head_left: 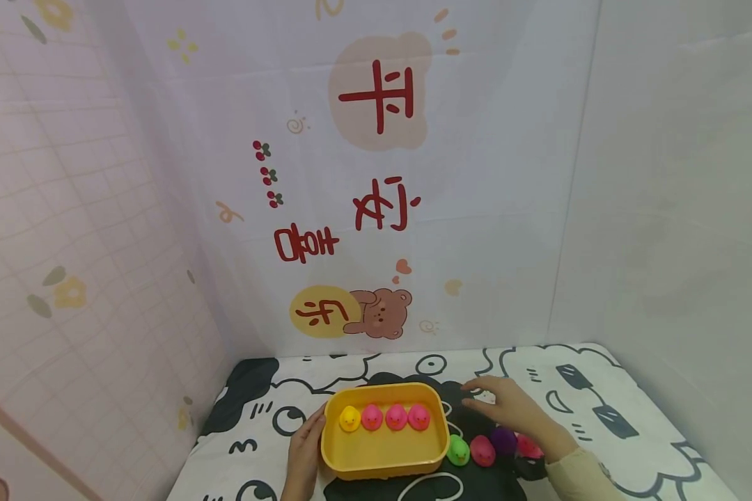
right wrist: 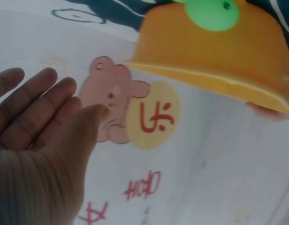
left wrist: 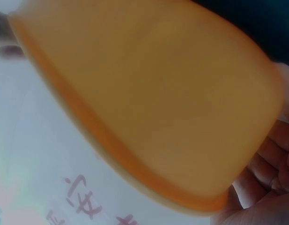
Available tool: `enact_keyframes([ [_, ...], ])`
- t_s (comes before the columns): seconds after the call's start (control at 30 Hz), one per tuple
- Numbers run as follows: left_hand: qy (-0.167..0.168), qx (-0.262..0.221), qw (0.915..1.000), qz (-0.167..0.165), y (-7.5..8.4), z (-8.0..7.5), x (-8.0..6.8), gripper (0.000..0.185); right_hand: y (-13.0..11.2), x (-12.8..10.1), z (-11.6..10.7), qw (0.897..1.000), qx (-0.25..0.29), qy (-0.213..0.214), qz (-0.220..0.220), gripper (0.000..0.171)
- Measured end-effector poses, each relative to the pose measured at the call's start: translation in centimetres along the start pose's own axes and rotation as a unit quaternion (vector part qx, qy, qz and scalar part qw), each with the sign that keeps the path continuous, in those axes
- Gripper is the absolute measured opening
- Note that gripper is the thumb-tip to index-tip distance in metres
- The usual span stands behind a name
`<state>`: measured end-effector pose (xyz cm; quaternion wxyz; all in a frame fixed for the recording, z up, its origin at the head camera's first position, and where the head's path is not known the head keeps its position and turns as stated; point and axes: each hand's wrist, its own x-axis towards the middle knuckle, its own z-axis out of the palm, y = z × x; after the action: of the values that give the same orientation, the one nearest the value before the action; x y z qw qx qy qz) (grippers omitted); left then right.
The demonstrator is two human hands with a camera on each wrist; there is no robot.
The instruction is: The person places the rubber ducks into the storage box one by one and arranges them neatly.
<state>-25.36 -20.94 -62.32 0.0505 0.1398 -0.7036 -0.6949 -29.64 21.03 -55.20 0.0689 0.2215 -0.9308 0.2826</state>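
Head view: yellow tub (head_left: 384,456) sits near the front edge of the desk (head_left: 627,390), roughly centre-left on a black-and-white cartoon cloth. Four toy ducks are lined up inside along the tub's far wall: yellow duck (head_left: 349,418) at the left end, then three pink ducks (head_left: 395,417) side by side.

Left hand (head_left: 303,452) is against the tub's left wall, fingers on the outside of it. Left wrist view is filled by the tub's (left wrist: 153,103) orange-yellow wall and rim, with fingers (left wrist: 266,164) lying along the wall at the lower right. They look fairly straight, pressed to the wall rather than wrapped round it.

Right hand (head_left: 507,407) is released, fingers extended, holding nothing. It hovers over the cloth just right of the tub's far right corner. Right wrist view confirms it: open palm (right wrist: 41,140), fingers spread, nothing in it.

Outside the tub, a row along its right wall toward the desk's front edge: green duck (head_left: 457,450) just beside the wall, then pink duck (head_left: 482,451), purple duck (head_left: 504,440), and another pink one (head_left: 528,445) partly hidden by the right forearm. Right wrist view shows the green duck (right wrist: 212,11) against the tub (right wrist: 219,56).

Backdrop: pale walls with a bear sticker (head_left: 382,313) and red characters.
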Motion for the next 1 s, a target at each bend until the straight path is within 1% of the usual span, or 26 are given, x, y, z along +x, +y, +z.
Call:
enact_keyframes([
  [0.1,0.001,-0.002,1.0,-0.005,0.0,0.1,0.0,0.048,1.2,-1.3,-0.7,1.0,0.013,0.006,0.023,0.026],
  [0.2,0.001,-0.003,0.9999,-0.01,0.0,0.2,0.0,0.048,2.3,-3.0,-1.4,0.997,0.039,-0.008,0.071,0.033],
  [0.27,0.0,-0.002,0.9999,-0.012,0.0,0.2,0.0,0.048,3.0,-4.2,-1.8,0.993,0.042,-0.016,0.111,0.039],
  [0.37,0.0,0.004,0.9999,-0.011,0.1,0.1,-0.1,0.048,3.8,-6.0,-2.3,0.985,0.041,-0.026,0.164,0.043],
  [0.47,0.001,0.006,0.9999,-0.01,0.1,0.0,-0.2,0.047,4.6,-7.5,-2.4,0.979,0.03,-0.031,0.2,0.045],
  [0.57,0.003,0.005,0.9999,-0.009,0.2,0.0,-0.2,0.048,5.4,-8.6,-1.9,0.974,0.023,-0.032,0.222,0.047],
  [0.7,0.002,0.005,1.0,-0.006,0.1,-0.1,-0.1,0.052,6.3,-9.6,-1.0,0.974,0.018,-0.019,0.227,0.047],
  [0.8,0.004,0.004,1.0,-0.007,0.0,0.0,0.0,0.054,6.7,-10.0,-0.5,0.972,0.016,-0.01,0.235,0.047],
  [0.9,0.004,0.005,1.0,-0.007,-0.2,0.0,0.1,0.056,6.8,-10.2,-0.1,0.967,0.015,-0.009,0.253,0.048],
  [1.0,0.003,0.005,1.0,-0.005,-0.3,-0.1,0.2,0.057,6.9,-10.3,0.0,0.966,0.015,-0.01,0.257,0.047],
])
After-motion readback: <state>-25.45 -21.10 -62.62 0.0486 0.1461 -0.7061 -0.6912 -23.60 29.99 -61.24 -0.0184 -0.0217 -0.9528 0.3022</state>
